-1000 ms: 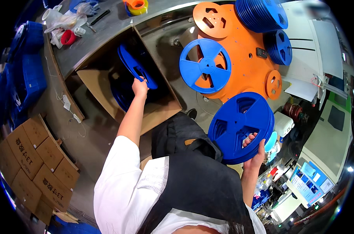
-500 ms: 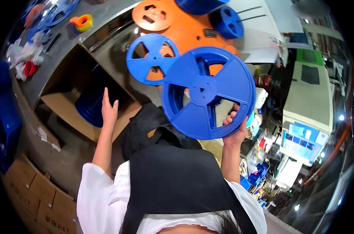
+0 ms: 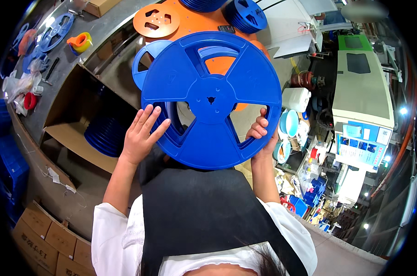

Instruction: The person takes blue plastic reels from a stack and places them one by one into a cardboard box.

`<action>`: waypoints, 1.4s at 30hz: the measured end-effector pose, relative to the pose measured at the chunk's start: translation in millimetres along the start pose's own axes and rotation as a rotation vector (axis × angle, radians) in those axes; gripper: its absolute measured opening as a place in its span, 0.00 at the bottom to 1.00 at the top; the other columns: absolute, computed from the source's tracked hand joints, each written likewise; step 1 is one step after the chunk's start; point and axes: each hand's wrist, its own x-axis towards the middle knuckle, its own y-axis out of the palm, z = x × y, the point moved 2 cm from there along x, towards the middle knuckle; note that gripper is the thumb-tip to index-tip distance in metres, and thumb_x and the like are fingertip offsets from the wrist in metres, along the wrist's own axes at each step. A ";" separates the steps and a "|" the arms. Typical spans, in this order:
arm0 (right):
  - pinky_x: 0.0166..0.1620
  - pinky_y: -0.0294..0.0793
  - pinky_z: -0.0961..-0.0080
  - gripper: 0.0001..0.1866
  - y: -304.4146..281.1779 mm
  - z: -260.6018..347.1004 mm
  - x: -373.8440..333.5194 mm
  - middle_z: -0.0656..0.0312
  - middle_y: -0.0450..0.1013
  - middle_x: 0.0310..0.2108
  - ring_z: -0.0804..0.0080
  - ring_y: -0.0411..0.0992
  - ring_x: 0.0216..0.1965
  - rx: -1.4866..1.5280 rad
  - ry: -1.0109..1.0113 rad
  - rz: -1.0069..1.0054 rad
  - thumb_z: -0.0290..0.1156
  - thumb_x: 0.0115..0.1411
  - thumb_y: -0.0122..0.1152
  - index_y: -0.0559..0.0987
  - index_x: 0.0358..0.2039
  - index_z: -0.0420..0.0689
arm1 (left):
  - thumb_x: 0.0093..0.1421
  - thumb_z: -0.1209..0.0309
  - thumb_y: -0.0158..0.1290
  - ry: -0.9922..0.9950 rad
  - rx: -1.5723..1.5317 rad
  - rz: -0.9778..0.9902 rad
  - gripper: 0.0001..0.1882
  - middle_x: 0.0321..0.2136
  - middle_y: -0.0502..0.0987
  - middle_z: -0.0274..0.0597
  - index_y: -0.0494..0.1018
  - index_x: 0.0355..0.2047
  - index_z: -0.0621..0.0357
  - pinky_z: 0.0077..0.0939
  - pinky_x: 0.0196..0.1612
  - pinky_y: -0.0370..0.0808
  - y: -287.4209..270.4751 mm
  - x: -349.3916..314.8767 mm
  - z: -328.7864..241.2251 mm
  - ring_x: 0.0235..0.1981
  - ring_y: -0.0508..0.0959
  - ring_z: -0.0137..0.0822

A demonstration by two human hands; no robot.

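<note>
A large blue plastic reel (image 3: 209,138), with a round hub and wedge-shaped cutouts, is held up in front of my body. More blue layers show behind it through the cutouts, so it looks like a stack. My right hand (image 3: 265,140) grips the lower right rim, its fingers coming through a cutout. At the left rim, my left hand (image 3: 140,139) has its fingers stretched out and apart, the tips over the reel's edge. A paler blue reel (image 3: 158,47) lies partly hidden behind the held one.
An open cardboard box (image 3: 82,142) with several blue reels (image 3: 108,135) stands at left. Ahead is an orange table (image 3: 199,25) bearing an orange reel (image 3: 156,21) and stacked blue reels (image 3: 246,16). A grey workbench (image 3: 95,34) holds tape rolls (image 3: 81,42). Closed cartons (image 3: 36,237) sit lower left.
The blue reel has come closer and moved left, turned flatter toward me, in my right hand's grip. My left hand has gone from beside the box to the reel's left rim.
</note>
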 end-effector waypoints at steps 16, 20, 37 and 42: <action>0.29 0.69 0.76 0.30 -12.8 1.0 -15.5 0.59 0.72 0.31 0.72 0.68 0.26 -0.091 0.000 -0.067 0.49 0.66 0.45 0.64 0.55 0.33 | 0.56 0.74 0.50 0.013 0.033 -0.010 0.16 0.56 0.69 0.49 0.74 0.46 0.48 0.42 0.61 0.65 -0.6 -12.9 -14.3 0.60 0.66 0.48; 0.30 0.70 0.75 0.33 -11.9 2.4 -15.1 0.59 0.73 0.32 0.71 0.70 0.27 -0.294 -0.003 -0.045 0.51 0.64 0.47 0.64 0.56 0.34 | 0.56 0.76 0.50 -0.004 0.041 -0.059 0.14 0.55 0.69 0.53 0.75 0.43 0.54 0.44 0.60 0.65 3.2 -18.9 -15.4 0.60 0.66 0.50; 0.33 0.73 0.76 0.33 24.3 -28.8 40.2 0.60 0.74 0.35 0.73 0.72 0.30 -0.586 0.087 -0.208 0.54 0.64 0.46 0.66 0.55 0.35 | 0.55 0.80 0.49 -0.190 0.012 -0.093 0.13 0.55 0.68 0.56 0.74 0.42 0.63 0.47 0.60 0.64 -1.6 -41.9 -4.5 0.59 0.66 0.53; 0.32 0.70 0.77 0.32 19.7 -36.2 41.9 0.61 0.70 0.31 0.75 0.68 0.28 -0.580 0.136 -0.154 0.50 0.66 0.45 0.62 0.57 0.34 | 0.55 0.79 0.50 -0.220 0.058 -0.056 0.13 0.54 0.70 0.52 0.75 0.41 0.60 0.45 0.61 0.63 -13.1 -50.4 -5.1 0.59 0.67 0.50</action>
